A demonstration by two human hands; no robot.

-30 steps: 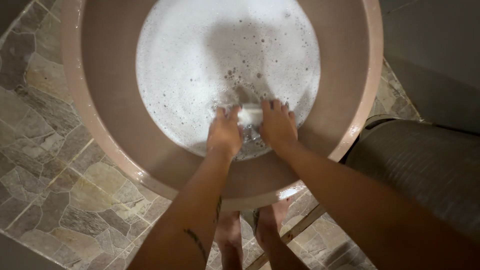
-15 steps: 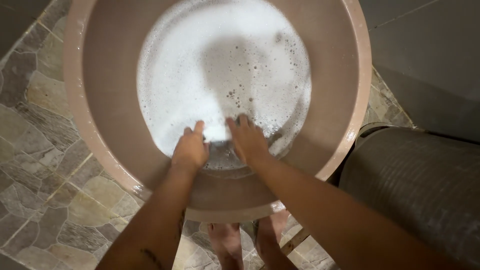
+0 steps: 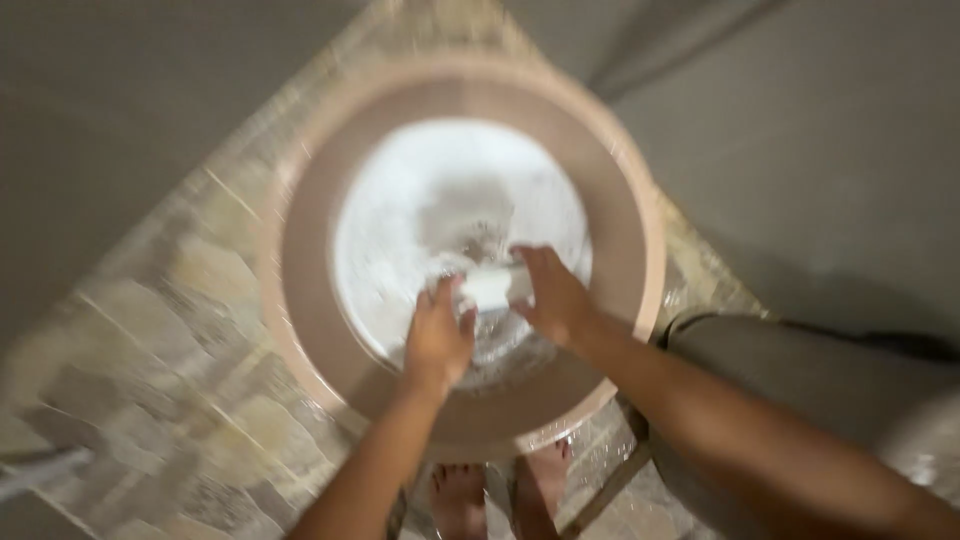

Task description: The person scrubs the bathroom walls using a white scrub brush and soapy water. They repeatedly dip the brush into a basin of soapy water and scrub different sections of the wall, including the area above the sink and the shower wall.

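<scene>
A big round pinkish-brown basin [image 3: 620,210] stands on a stone-tiled floor and holds white soapy water [image 3: 420,200]. Both my hands reach into it at the near side. My left hand [image 3: 437,340] and my right hand [image 3: 556,297] grip a small white piece of cloth [image 3: 490,287] between them, just above the foam. The picture is blurred by motion, so the fingers are not sharp.
Irregular stone tiles [image 3: 170,330] cover the floor to the left. Grey walls rise behind the basin. A dark grey ribbed container [image 3: 770,370] stands at the right, close to my right forearm. My bare feet [image 3: 500,495] show below the basin.
The view has pulled back and up, so the whole basin now shows. My hands have shifted slightly right and lifted the white cloth out of the foam.
</scene>
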